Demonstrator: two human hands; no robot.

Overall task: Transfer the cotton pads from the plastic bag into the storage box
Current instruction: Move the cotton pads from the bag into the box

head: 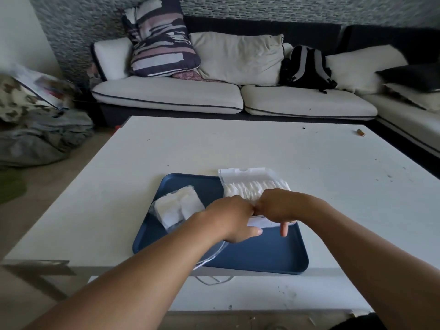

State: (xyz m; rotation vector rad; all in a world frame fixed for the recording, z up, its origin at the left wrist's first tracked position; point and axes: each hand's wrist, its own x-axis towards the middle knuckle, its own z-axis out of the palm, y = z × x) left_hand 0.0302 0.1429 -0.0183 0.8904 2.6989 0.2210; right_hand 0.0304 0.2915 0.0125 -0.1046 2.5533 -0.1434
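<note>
Both hands, left [232, 216] and right [277, 208], pinched one bag [252, 184] of pads on one tray [262, 253]; no writing readable.

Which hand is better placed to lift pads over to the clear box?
Probably the left hand: it lies nearer the clear box, while the right hand can steady the plastic bag.

My left hand [234, 219] and right hand [277, 208] cover the near end of the plastic bag [250, 184], so my fingertips' grip there is hidden. My left forearm hides the near part of the clear storage box [177, 208]. The small brown thing [361, 132] at the table's far right is too small to tell. Both arms are cut off by the near edge.
</note>
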